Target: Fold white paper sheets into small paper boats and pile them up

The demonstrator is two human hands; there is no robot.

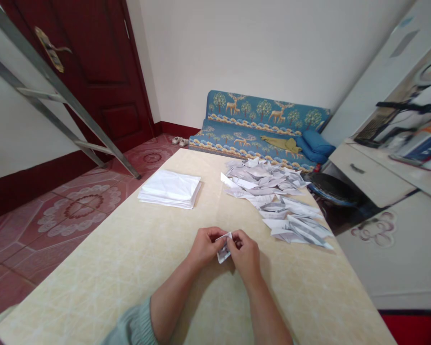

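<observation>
Between my two hands, just above the near middle of the table (129,268), is a small folded piece of paper (223,255) with grey print on it. My left hand (205,247) pinches its left side between thumb and fingers. On the other side, my right hand (244,251) grips the paper's upper right corner, thumb on top. Beyond my hands to the right lies a heap of folded printed papers (269,179), spreading toward the table's right edge. A neat stack of white sheets (170,188) rests at the far left of the table.
A blue patterned sofa (255,124) stands behind the table, with a yellowish cloth (282,143) on it. To the left, a metal ladder (68,91) leans in front of a dark red door (93,62). A white cabinet (398,239) flanks the right side.
</observation>
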